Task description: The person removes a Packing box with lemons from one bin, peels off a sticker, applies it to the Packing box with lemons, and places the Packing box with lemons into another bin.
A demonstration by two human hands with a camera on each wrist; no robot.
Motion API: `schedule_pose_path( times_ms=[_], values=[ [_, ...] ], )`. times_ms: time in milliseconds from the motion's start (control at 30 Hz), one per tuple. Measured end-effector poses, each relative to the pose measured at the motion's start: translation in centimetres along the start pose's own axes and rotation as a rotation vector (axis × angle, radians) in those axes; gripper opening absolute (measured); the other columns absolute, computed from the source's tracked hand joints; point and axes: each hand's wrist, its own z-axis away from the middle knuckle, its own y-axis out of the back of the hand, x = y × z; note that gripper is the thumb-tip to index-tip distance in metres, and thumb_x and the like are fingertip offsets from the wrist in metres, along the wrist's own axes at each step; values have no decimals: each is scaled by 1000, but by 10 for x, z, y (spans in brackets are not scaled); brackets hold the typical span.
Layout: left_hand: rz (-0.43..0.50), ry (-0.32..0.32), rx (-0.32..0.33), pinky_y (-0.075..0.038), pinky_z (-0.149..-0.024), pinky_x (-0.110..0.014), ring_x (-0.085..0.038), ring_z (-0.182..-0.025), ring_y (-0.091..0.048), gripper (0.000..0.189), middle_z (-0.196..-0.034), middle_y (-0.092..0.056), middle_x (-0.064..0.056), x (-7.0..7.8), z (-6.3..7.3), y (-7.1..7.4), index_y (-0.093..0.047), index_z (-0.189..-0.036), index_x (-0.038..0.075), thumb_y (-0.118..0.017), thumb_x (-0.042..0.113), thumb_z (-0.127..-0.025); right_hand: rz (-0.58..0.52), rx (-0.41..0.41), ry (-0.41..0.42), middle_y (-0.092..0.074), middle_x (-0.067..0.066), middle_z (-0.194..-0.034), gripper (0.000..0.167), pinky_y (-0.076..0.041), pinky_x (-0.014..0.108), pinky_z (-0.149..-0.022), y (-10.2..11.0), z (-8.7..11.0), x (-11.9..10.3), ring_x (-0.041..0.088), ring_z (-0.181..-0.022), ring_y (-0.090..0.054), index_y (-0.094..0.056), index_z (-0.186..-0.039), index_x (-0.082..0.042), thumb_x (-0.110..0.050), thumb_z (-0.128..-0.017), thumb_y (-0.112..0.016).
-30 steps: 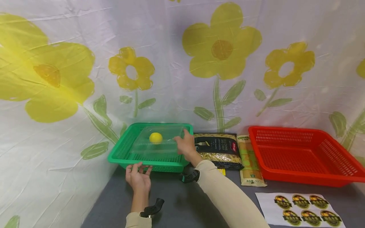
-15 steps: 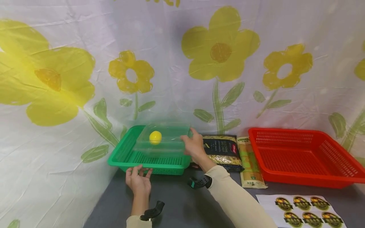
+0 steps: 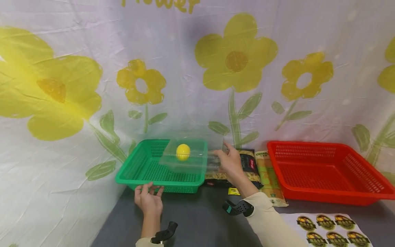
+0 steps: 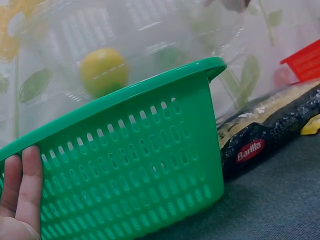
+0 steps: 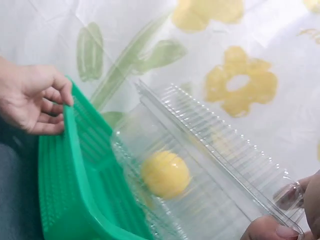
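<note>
A clear plastic clamshell box (image 3: 197, 164) with a smooth, round yellow thing (image 3: 183, 152), like a ball or lemon, inside is held up above the right part of a green plastic basket (image 3: 126, 180). My right hand (image 3: 229, 162) pinches the box by its right end; in the right wrist view, the thumb (image 5: 272, 230) lies on its near corner. At the basket's near side, my left hand (image 3: 149, 200) grips the rim. The right wrist view shows its thumb over the rim and its fingers against the outer wall.
A black pasta bag (image 3: 251, 171) lies right of the green basket, partly behind my right hand. Beside it are a small yellow packet (image 3: 234, 191), a green-and-orange noodle pack (image 3: 271, 178), a red basket (image 3: 336, 195) and a sticker sheet (image 3: 327, 228). A flowered curtain (image 3: 185, 113) hangs behind.
My right hand has moved the clear box up and to the right, and the yellow thing has gone with it. The left hand has stayed at the green basket's rim.
</note>
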Motion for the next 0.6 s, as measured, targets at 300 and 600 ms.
schedule_pose_path(
  times_ms=[300, 600],
  values=[
    [-2, -6, -11, -62, -66, -39, -21, -68, -59, 24, -95, -48, -10, -1, 4, 0, -34, -89, 10, -53, 3, -101, -12, 5, -6, -43, 19, -135, 67, -31, 23, -44, 38, 20, -6, 8, -41, -19, -27, -161, -18, -17, -101, -57],
    [12, 16, -28, -61, -69, -40, -22, -70, -58, 26, -92, -50, -9, 3, 2, 0, -31, -91, 10, -53, 3, -102, -32, 46, -25, -43, 11, -114, 66, -33, 18, -43, 63, 42, -9, 7, -45, -25, -28, -161, -16, -14, -101, -57]
  ],
)
